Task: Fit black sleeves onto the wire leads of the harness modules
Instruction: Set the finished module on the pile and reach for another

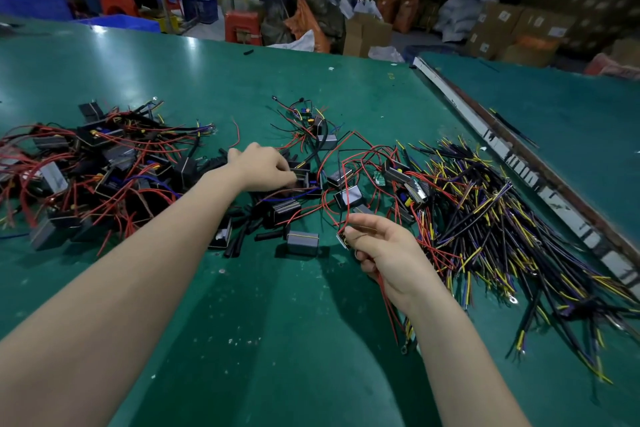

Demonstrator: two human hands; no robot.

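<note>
Bright, even overhead light fills the frame. White glare patches sit on the green table (145,55) toward the upper left. Soft arm shadows fall at lower centre. The background along the top is blurred, and straight edges bow near the frame's edges.

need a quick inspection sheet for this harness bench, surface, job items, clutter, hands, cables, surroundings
surface: green bench mat, speckled with small pale bits; a second green table butts against it on the right.
job's things: heap of modules with red leads on the left; loose modules mid-bench; black sleeves lying near the middle.
clutter: one stray black sleeve far up the mat.
grippers: left hand reaches into the middle modules, grip curled on one; right hand pinches red leads.
cables: large fan of black, yellow and purple wires on the right.
surroundings: cardboard boxes, red stool, blue crates behind.
</note>
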